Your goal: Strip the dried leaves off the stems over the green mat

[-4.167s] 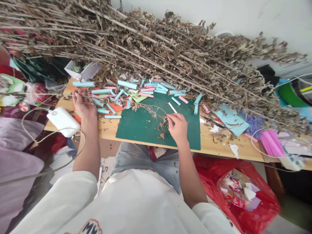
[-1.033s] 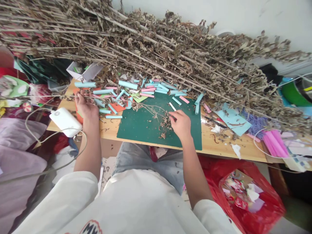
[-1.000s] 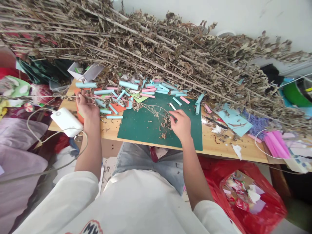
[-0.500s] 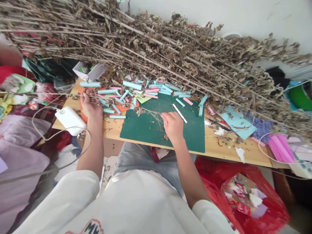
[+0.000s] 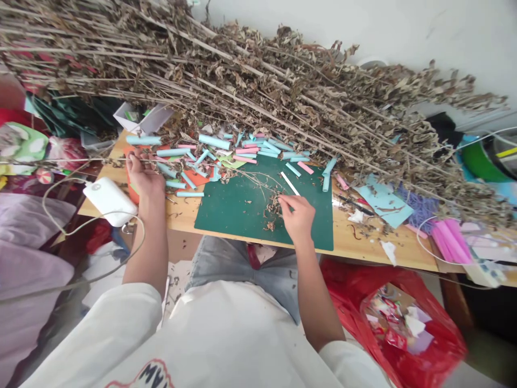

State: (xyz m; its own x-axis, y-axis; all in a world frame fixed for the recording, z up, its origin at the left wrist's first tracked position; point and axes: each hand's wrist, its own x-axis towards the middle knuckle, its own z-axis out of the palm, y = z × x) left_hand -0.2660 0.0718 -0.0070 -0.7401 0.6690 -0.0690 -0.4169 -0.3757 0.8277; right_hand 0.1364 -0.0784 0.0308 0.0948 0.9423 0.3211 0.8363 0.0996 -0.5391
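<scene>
My left hand [image 5: 146, 175] is palm up at the left of the desk, its fingers curled round a long dried plant stem [image 5: 81, 160] that runs off to the left. Thin branches [image 5: 256, 178] of dried plant reach right from there over the green cutting mat [image 5: 230, 210]. Above the mat, my right hand [image 5: 298, 215] is closed in a pinch at a crumpled clump of dried leaves [image 5: 273, 203]. Leaf crumbs are scattered on the mat below. Just beyond the right hand lies a white stick [image 5: 290, 184].
A big heap of dried stalks [image 5: 258, 81] fills the back of the desk. Blue paper tubes [image 5: 214, 141] and pink ones lie before it. A white power bank [image 5: 111, 201] with a cable sits at left. A red bag [image 5: 339, 285] of scraps hangs below right.
My right hand has moved slightly right and down, from the thin branches to the leaf clump. My left hand stays on the stem, its fingers a little looser. The view has shifted slightly.
</scene>
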